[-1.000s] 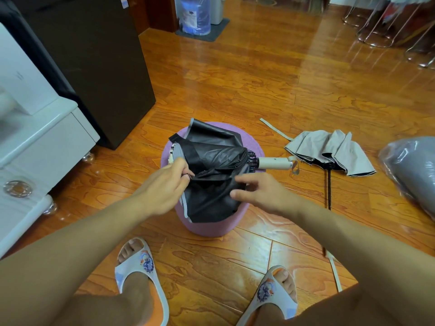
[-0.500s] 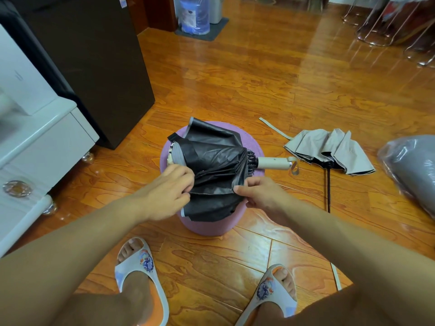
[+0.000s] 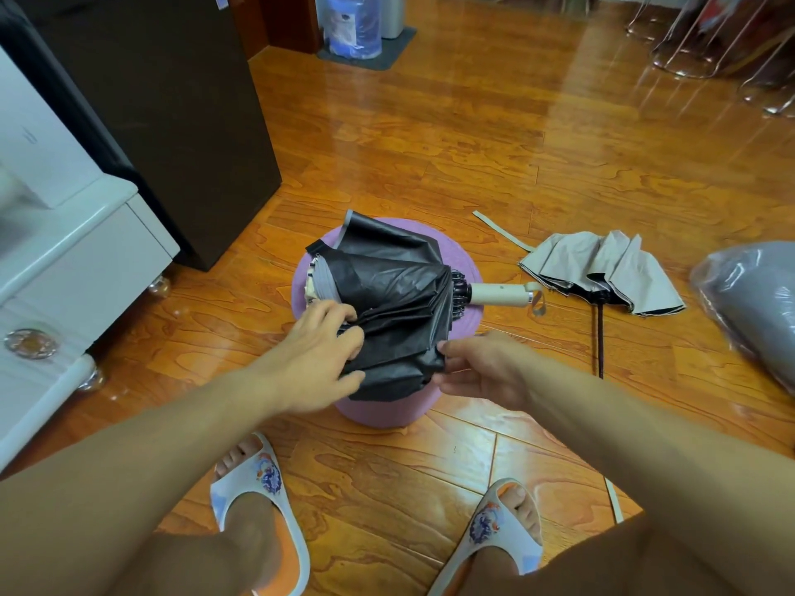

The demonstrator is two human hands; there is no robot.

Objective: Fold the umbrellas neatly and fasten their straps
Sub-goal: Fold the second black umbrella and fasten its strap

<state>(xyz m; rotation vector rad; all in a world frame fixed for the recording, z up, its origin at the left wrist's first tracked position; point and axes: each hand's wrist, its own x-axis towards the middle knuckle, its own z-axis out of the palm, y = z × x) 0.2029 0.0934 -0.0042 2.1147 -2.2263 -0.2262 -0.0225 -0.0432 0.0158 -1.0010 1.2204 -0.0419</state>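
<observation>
The black umbrella (image 3: 395, 303) lies across the top of the purple stool (image 3: 387, 406), with its cream handle (image 3: 499, 294) pointing past the right edge of the stool. Its cloth looks thin, soft and a little slippery, so I judge that the pleats will slide and open again if they are not held. The ribs under the cloth are stiff and thin and could bend under a hard squeeze. The whole thing seems light. A good place to hold is the edge of each panel, near the rib tips, with the other hand pressing the bundle.

The left hand (image 3: 314, 363) rests on the cloth at the left-front side of the stool, with its fingers (image 3: 344, 314) curled into the folds and gripping them. The right hand (image 3: 482, 367) is at the right-front side of the stool, and its fingertips pinch the lower edge of the cloth. I cannot see the strap of this umbrella.

To the right of the stool, on the wooden floor (image 3: 473, 144), lies the grey umbrella (image 3: 602, 268), half collapsed, with its dark shaft (image 3: 599, 337) stretched toward the person. Its strap (image 3: 501, 231) lies flat on the floor behind it. Further right of the stool is a grey bundle in clear plastic (image 3: 753, 303). To the left of the stool stand a white cabinet (image 3: 64, 260) and a dark cabinet (image 3: 172, 101). In front of the stool are two feet in white slippers (image 3: 254, 488). Nothing stands between the hands and the umbrella.
</observation>
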